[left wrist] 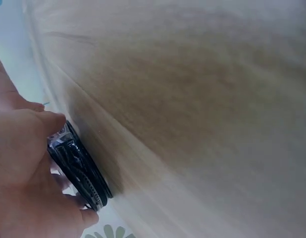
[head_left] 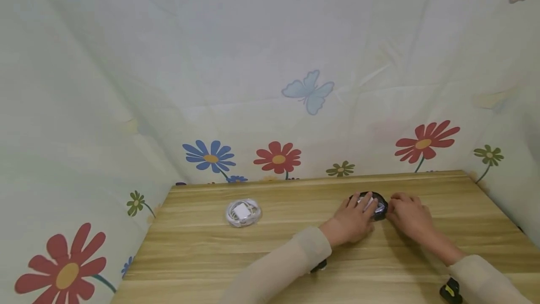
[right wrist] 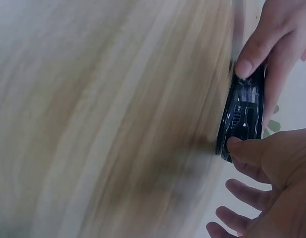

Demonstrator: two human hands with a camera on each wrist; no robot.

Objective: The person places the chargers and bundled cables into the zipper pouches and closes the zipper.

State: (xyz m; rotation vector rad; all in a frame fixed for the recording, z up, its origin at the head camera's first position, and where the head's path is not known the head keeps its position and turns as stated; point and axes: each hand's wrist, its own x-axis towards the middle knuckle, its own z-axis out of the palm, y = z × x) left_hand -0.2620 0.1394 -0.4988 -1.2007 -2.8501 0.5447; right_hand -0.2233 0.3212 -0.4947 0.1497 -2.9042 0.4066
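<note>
A small, rounded black case (head_left: pixel 381 201) with a shiny clear top lies towards the back right of the table. What looks like zipper teeth run along its side (left wrist: pixel 86 178) in the left wrist view. My left hand (head_left: pixel 354 217) holds it from the left, fingers over the top and thumb against the near side. At its right end, my right hand (head_left: pixel 411 215) pinches the edge between thumb and forefinger, with the other fingers spread loosely in the right wrist view. Whether a zipper pull sits in that pinch is hidden.
A white cable coil with a white plug (head_left: pixel 242 211), in clear wrapping, lies on the wooden table (head_left: pixel 194 252) to the left. A dark object (head_left: pixel 319 265) is partly behind the left sleeve. A black-and-yellow item (head_left: pixel 451 290) lies by the right sleeve. Flower-printed cloth (head_left: pixel 236 121) hangs around the table.
</note>
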